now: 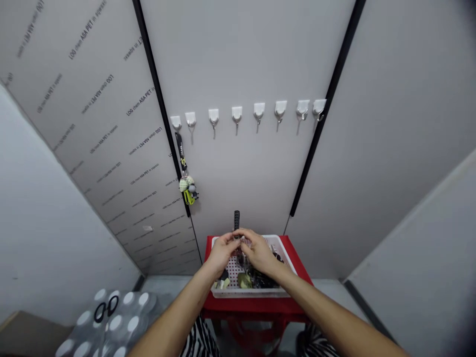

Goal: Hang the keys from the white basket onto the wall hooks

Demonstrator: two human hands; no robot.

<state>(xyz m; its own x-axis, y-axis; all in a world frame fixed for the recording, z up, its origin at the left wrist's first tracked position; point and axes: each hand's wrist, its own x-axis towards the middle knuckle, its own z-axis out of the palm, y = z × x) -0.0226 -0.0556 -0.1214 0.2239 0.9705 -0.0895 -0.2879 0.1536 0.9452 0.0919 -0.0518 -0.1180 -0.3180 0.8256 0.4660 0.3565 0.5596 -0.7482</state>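
Both of my hands are raised together over a white perforated basket (223, 292) that sits on a red stool (297, 265). My left hand (222, 252) and my right hand (257, 250) pinch a keychain between them; its black strap (236, 219) sticks up above my fingers. More keychains and small trinkets (248, 280) lie in the basket. On the grey wall above runs a row of white adhesive hooks (237, 114). The leftmost hook (175, 122) carries a keychain with a black strap and a cream and yellow charm (188, 188).
Black vertical strips (159, 104) divide the wall panels. A pack of bottles with white caps (111, 322) stands at the lower left on the floor. My striped clothing (201, 342) shows below the stool.
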